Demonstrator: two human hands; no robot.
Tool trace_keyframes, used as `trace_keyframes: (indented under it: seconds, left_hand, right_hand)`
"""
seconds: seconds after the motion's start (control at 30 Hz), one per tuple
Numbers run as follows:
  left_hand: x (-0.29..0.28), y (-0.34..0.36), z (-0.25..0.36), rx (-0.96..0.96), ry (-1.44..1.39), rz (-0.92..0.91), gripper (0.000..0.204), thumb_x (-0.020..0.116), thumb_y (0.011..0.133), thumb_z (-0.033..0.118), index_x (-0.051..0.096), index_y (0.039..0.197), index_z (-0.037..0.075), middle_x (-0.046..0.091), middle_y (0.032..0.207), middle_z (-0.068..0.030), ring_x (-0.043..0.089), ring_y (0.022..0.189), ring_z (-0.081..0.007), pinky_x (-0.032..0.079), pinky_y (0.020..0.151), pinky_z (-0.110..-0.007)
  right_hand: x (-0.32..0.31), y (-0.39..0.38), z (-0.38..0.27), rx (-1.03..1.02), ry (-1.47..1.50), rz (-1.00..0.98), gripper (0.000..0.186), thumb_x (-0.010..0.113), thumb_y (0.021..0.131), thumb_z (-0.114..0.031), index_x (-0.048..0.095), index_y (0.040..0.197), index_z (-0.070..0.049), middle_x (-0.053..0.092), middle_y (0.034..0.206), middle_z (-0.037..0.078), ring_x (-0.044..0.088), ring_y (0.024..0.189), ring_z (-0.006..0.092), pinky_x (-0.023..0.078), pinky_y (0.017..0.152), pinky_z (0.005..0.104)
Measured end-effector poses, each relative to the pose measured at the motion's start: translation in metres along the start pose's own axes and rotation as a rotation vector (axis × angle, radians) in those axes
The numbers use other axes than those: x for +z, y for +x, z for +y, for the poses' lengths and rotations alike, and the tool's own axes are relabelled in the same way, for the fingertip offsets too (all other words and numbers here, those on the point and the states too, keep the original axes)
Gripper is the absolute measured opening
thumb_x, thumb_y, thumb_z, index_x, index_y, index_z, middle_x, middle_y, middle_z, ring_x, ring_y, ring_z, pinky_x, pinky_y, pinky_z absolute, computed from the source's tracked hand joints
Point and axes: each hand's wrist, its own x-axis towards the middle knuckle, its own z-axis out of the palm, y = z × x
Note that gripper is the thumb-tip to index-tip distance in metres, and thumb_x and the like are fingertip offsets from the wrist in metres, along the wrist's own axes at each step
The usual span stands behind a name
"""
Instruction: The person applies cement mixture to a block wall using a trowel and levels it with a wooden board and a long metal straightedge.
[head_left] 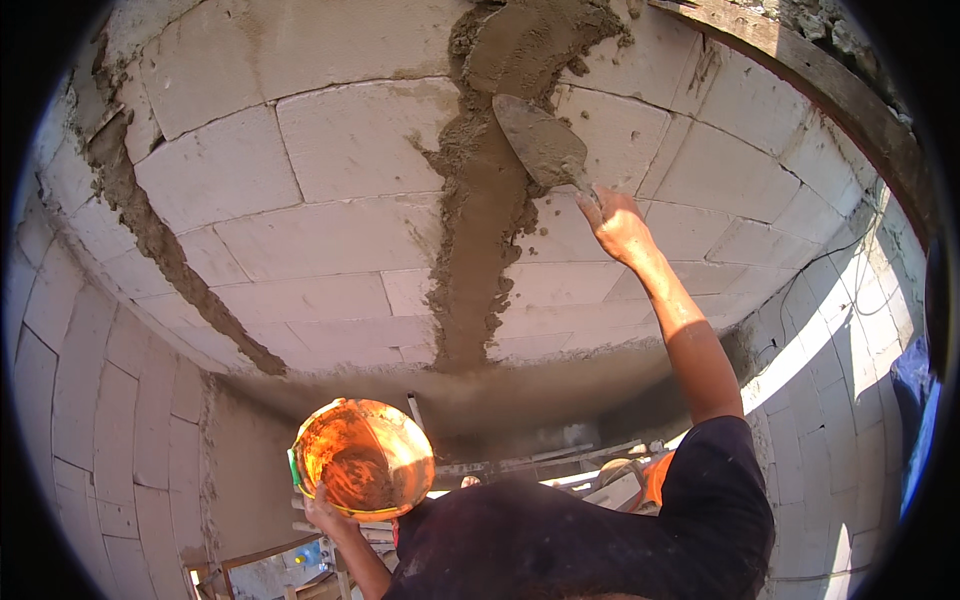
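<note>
My right hand (617, 228) is closed round the handle of a pointed trowel (543, 143), arm stretched up toward the block wall. The trowel's grey blade, smeared with mortar, lies against the right edge of a broad vertical strip of wet mortar (482, 255). Low on the left, my left hand (328, 512) grips an orange bucket (420, 455) by its side near the rim. Brown mortar (357, 478) shows in the bottom of the bucket, which is tilted so its mouth faces up. The fingers of my left hand are partly hidden behind the bucket.
A narrower mortar strip (165, 228) runs down the wall's left part. Pale block walls (130, 420) close in on both sides. A wooden beam (800, 65) crosses the upper right, and a thin cable (835, 250) hangs there. Boards (545, 458) lie below, beside another orange object (655, 478).
</note>
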Motion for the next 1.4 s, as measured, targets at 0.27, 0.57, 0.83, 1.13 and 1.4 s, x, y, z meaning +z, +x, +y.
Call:
trace_keyframes:
  seconds: [0.27,0.57,0.83,1.13,1.4]
  left_hand:
    - [0.010,0.001,0.006,0.008,0.051,-0.003,0.036,0.058,0.089,0.006,0.060,0.123,-0.004,0.064,0.102,-0.0118,0.067,0.088,-0.0253,0.057,0.076,-0.038]
    - [0.055,-0.009,0.015,-0.046,-0.046,-0.200,0.034,0.064,0.088,0.004,0.062,0.120,-0.005,0.066,0.106,-0.0116,0.066,0.093,-0.0224,0.054,0.085,-0.036]
    - [0.129,0.032,0.046,-0.139,0.175,-0.572,0.027,0.065,0.089,0.001,0.066,0.116,-0.005,0.066,0.099,-0.0025,0.059,0.085,-0.0104,0.049,0.077,-0.028]
    - [0.160,0.081,0.104,-0.177,0.087,-0.775,0.040,0.065,0.089,-0.003,0.060,0.128,-0.008,0.065,0.111,-0.0049,0.060,0.096,-0.0133,0.048,0.086,-0.028]
    - [0.163,0.111,0.103,-0.064,0.326,-1.092,0.039,0.062,0.094,-0.001,0.059,0.132,-0.005,0.066,0.109,-0.0092,0.064,0.092,-0.0171,0.052,0.088,-0.029]
  right_hand:
    - [-0.013,0.008,-0.002,-0.151,-0.429,-0.100,0.042,0.056,0.099,-0.046,0.058,0.101,-0.004,0.066,0.091,0.020,0.063,0.086,0.0449,0.050,0.071,0.0532]
    - [-0.066,0.007,-0.074,0.055,-0.045,0.031,0.034,0.053,0.099,-0.038,0.056,0.105,-0.005,0.067,0.091,0.019,0.063,0.088,0.0448,0.051,0.075,0.0493]
    - [0.083,-0.211,-0.179,-0.067,-0.032,-0.979,0.034,0.061,0.094,-0.028,0.057,0.120,-0.007,0.063,0.107,0.016,0.064,0.106,0.0340,0.049,0.088,0.0506]
    - [0.144,-0.230,-0.272,-0.006,0.022,-1.056,0.018,0.060,0.083,-0.011,0.067,0.095,0.000,0.070,0.086,0.019,0.072,0.087,0.0326,0.057,0.074,0.0438]
    - [0.181,-0.268,-0.348,0.500,0.608,-1.149,0.030,0.067,0.089,-0.020,0.063,0.103,0.006,0.070,0.088,0.021,0.071,0.081,0.0379,0.057,0.071,0.0474]
